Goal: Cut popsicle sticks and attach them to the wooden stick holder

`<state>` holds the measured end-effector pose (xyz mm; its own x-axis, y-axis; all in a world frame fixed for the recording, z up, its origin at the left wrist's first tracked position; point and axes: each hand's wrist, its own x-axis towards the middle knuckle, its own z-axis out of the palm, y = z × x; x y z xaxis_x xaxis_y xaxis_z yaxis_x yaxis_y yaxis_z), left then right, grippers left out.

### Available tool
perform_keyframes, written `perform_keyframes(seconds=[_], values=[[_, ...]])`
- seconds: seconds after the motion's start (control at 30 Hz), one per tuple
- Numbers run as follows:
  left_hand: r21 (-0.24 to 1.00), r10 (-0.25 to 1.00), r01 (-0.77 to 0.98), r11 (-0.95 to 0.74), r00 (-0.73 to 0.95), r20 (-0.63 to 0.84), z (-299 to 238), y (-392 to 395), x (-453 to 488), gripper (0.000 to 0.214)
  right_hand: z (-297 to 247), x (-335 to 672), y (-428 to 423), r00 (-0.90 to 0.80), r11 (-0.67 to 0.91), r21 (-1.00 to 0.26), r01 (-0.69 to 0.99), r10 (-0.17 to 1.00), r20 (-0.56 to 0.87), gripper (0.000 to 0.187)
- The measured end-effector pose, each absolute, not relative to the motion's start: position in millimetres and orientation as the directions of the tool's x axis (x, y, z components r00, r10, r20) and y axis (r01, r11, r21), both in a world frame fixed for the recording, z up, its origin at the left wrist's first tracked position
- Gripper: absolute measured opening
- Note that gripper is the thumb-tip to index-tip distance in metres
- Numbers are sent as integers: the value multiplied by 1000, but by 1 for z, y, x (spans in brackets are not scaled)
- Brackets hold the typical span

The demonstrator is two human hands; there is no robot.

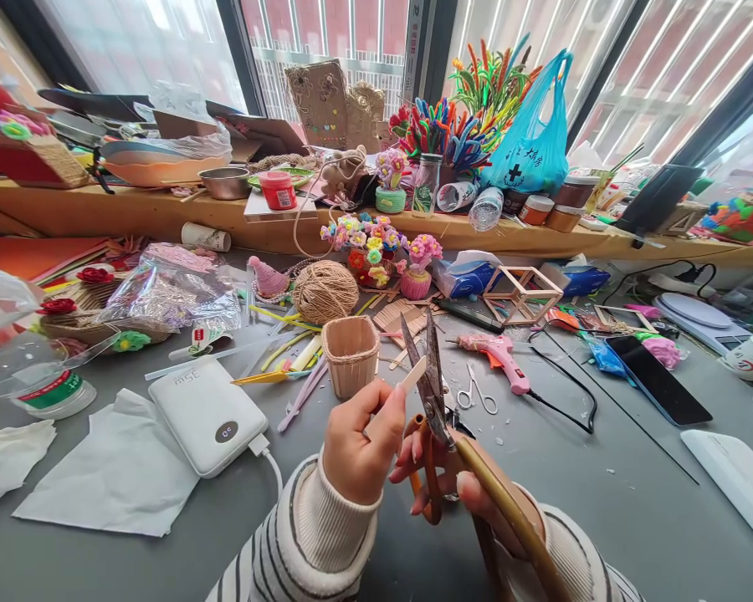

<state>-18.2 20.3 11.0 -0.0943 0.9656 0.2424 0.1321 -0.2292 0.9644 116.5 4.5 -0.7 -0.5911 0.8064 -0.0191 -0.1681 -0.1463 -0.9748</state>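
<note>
My left hand (359, 441) pinches a flat wooden craft stick (414, 374) between thumb and fingers, its free end pointing up and right. Beside it, my right hand (470, 485) grips large scissors (435, 401) with worn blades and brown-gold handles. The blades are parted and point upward; the stick's tip is close to the left blade, and I cannot tell whether they touch. Just beyond my left hand stands a small basket (351, 378) of wooden sticks with a twine rim. More craft sticks (400, 324) lie in a pile behind the scissors.
A pink glue gun (499, 358) and small white scissors (477, 390) lie right of my hands. To the left is a white power bank (208, 415) with a cable. A twine ball (325, 291) sits behind the basket. A phone (658, 379) rests at the right.
</note>
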Motion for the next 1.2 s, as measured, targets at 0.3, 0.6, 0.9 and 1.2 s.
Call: perform_keyframes(seconds=[0.3,0.6,0.9,1.2], values=[[966,967,130,-221,-102,235,11,20,-17,31,0,117,3,-578,-151,-975,-162,815,-30,52],[963,972,149,-224,-37,231,13,20,-19,32,-2,117,3,-567,-149,-970,-191,823,-15,47],[934,956,218,-284,-7,292,15,19,-20,33,-5,112,5,-505,-159,-976,-146,861,-64,47],[908,942,259,-331,28,335,14,19,-20,34,-12,114,4,-508,-119,-983,-142,861,-31,43]])
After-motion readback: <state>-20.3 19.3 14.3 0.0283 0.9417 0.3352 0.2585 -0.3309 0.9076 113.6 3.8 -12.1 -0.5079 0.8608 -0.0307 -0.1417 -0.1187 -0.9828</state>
